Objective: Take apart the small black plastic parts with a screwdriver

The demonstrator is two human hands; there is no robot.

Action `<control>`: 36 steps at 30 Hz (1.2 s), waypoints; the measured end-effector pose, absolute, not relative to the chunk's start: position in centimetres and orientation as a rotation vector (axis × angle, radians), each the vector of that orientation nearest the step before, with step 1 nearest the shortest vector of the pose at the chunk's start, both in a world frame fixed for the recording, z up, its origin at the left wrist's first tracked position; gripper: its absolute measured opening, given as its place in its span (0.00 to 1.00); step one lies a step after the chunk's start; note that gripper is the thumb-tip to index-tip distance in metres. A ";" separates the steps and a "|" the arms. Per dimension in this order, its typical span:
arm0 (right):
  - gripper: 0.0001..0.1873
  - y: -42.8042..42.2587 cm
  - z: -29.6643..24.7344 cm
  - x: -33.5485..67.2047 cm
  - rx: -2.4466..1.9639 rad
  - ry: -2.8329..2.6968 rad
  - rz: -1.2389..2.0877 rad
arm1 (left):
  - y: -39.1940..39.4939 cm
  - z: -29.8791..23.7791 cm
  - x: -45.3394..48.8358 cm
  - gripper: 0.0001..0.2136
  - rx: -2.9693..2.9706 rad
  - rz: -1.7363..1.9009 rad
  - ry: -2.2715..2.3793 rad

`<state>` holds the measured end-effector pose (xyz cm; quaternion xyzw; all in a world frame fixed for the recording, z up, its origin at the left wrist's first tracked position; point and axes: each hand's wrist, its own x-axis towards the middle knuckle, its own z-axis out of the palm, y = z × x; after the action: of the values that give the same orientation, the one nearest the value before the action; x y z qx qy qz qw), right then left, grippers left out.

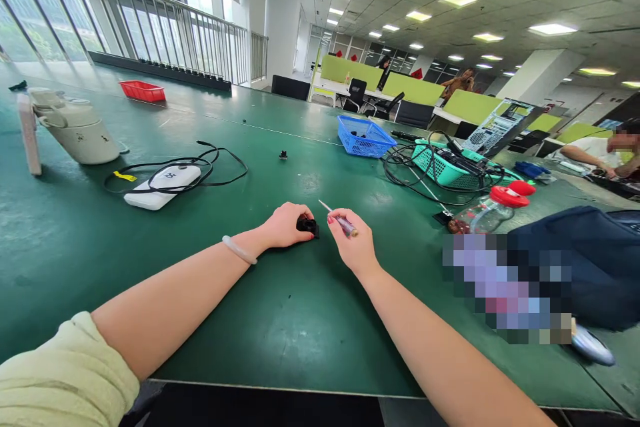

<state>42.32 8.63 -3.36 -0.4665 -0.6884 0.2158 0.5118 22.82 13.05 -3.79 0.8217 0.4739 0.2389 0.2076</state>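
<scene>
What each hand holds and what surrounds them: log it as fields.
Left hand: gripping a small black part
Right hand: holding a slim pointed tool, tip clear of the part
Beyond hands: loose black piece on the green table
Left side: white device, black cord across it
Right side: blue basket; teal basket with black cables

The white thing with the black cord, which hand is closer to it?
Left. The left hand, holding a small black object, is right of the white thing; the right hand, holding a pointed tool, is farther right.
</scene>
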 end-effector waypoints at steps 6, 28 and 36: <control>0.15 12.3 -3.5 40.4 -1.241 -1.546 0.844 | 12.7 -3.6 22.9 0.15 2.296 0.626 1.375; 0.12 33.2 0.8 30.0 -1.463 -1.793 0.643 | 12.3 -3.6 23.1 0.15 2.231 0.576 1.349; 0.10 30.0 3.8 35.0 -1.450 -1.888 0.647 | 12.3 -3.5 23.2 0.14 2.222 0.572 1.355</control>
<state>35.03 30.01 3.78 -0.5547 -0.7223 0.2475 0.3308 23.22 12.35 -3.48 0.8103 0.4941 0.2087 0.2362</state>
